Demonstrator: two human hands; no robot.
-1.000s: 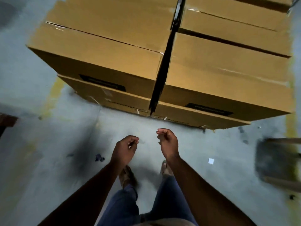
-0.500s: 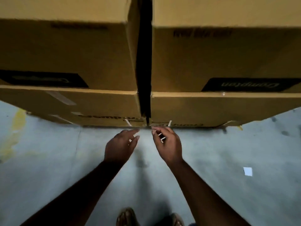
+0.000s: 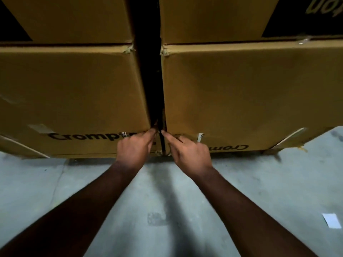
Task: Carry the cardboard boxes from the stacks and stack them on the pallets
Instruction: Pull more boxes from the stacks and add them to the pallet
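Observation:
Two stacks of brown cardboard boxes stand side by side on the floor with a narrow dark gap [image 3: 148,75] between them. The bottom left box [image 3: 74,89] and the bottom right box [image 3: 241,93] carry "Crompton" print near their lower edges. Another box sits on each: upper left box [image 3: 74,17], upper right box [image 3: 213,17]. My left hand [image 3: 134,148] touches the lower inner corner of the left box with its fingertips. My right hand [image 3: 188,152] points its index finger into the gap at the right box's inner corner. Neither hand holds anything.
Grey concrete floor [image 3: 167,204] lies under my arms. A white paper scrap [image 3: 332,222] is on the floor at the right. Short white strap ends [image 3: 200,138] stick out at the right box's lower edge.
I have come closer and lower to the stacks. Both hands have moved forward and up from the floor edge to the bottom of the gap between the boxes.

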